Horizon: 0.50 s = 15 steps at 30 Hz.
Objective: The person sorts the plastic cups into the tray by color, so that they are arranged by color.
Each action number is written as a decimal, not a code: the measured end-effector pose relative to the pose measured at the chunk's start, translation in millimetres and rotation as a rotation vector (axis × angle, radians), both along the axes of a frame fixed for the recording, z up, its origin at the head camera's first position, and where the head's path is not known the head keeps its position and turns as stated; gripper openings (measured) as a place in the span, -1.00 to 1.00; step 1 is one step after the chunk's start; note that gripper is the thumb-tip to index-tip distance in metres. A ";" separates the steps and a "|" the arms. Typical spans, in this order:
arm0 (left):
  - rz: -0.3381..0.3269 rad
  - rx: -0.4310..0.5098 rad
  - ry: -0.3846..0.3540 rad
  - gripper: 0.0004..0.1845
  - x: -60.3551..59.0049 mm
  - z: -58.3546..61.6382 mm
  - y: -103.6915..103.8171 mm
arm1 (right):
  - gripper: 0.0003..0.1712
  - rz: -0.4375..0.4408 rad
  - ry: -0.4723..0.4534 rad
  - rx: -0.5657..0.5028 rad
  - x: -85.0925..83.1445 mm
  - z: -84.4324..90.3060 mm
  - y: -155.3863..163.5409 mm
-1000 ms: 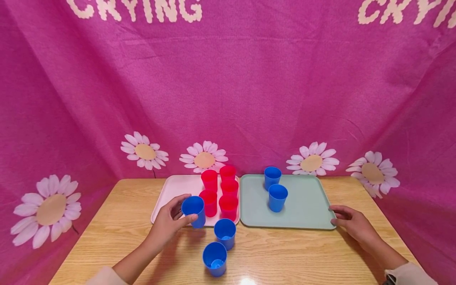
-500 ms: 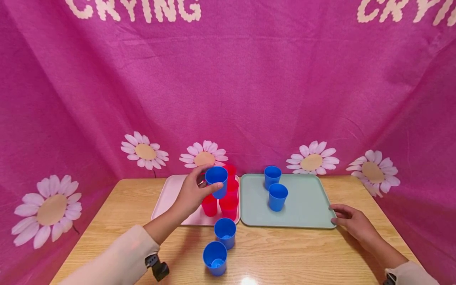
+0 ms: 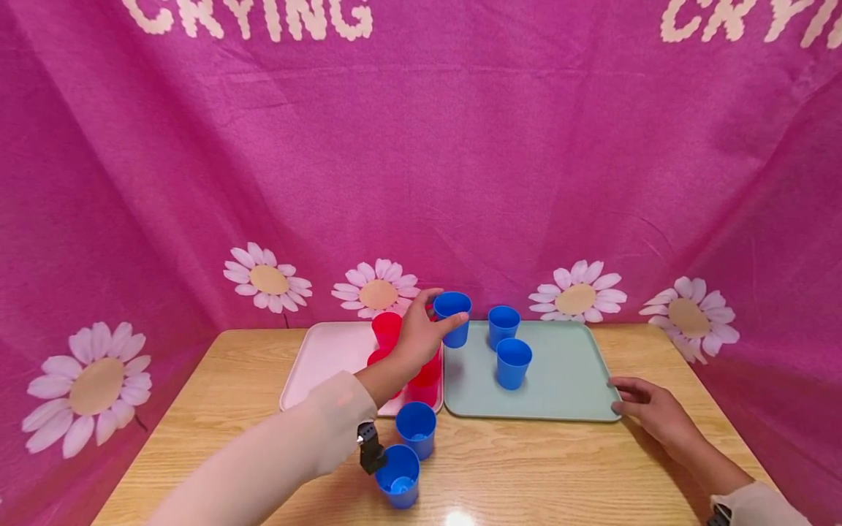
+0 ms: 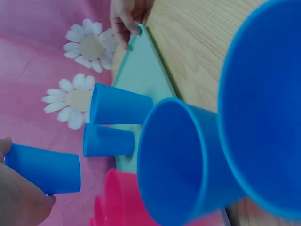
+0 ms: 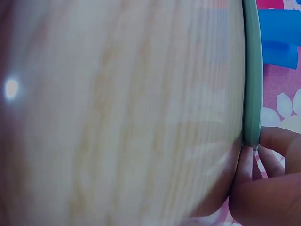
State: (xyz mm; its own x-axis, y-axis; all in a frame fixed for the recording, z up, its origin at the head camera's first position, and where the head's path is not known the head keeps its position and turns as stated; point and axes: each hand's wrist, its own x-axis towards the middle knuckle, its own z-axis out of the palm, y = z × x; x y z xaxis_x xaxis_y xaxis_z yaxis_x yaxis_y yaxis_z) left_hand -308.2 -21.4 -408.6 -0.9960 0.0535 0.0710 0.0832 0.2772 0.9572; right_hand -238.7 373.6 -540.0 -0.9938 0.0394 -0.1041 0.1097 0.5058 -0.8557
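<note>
My left hand (image 3: 416, 334) grips a blue cup (image 3: 454, 327) between thumb and fingers, upright and raised above the seam between the pink tray (image 3: 316, 361) and the green tray (image 3: 559, 394). In the left wrist view that held cup (image 4: 44, 168) appears at the left edge. Two blue cups, a rear one (image 3: 503, 332) and a front one (image 3: 513, 371), stand on the green tray. My right hand (image 3: 658, 416) pinches the right edge of the green tray near its front corner. Red cups (image 3: 387, 329) stand on the pink tray, partly hidden by my left hand and forearm.
Two more blue cups, one farther (image 3: 416, 424) and one nearer (image 3: 401, 486), stand on the wooden table (image 3: 526, 475) before the trays. My left sleeve passes close beside the nearer one. A pink flowered cloth (image 3: 460, 183) hangs behind the table.
My left hand has carried the blue cup from the pink tray's front edge, up over the red cups and rightward to the green tray's left side. My right hand stays in place.
</note>
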 end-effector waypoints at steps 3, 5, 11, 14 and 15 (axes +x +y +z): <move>0.040 -0.017 -0.004 -0.29 -5.0 -7.1 17.2 | -0.36 -0.001 0.001 -0.002 -0.1 -0.6 -0.2; 0.061 -0.032 0.001 -0.29 -7.5 -10.9 27.3 | -0.36 0.000 -0.001 -0.003 -0.4 -1.3 0.3; 0.145 -0.058 0.020 -0.34 -18.4 -20.6 50.6 | -0.38 0.006 0.000 -0.007 -2.2 -3.8 1.9; 0.205 -0.065 -0.003 -0.34 -23.8 -25.0 59.7 | -0.37 0.007 0.006 -0.010 -2.0 -3.3 1.2; 0.221 -0.060 -0.012 -0.34 -25.6 -26.8 62.5 | -0.37 0.007 0.007 -0.011 -1.7 -2.8 0.9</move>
State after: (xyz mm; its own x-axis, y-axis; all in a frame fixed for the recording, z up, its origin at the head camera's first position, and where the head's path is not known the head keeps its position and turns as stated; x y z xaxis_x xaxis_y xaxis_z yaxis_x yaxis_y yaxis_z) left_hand -333.8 41.1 -435.4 -0.9847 -0.1626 0.0629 0.0031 0.3441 0.9389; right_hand -240.4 374.5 -542.8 -0.9948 0.0312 -0.0974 0.1000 0.4972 -0.8618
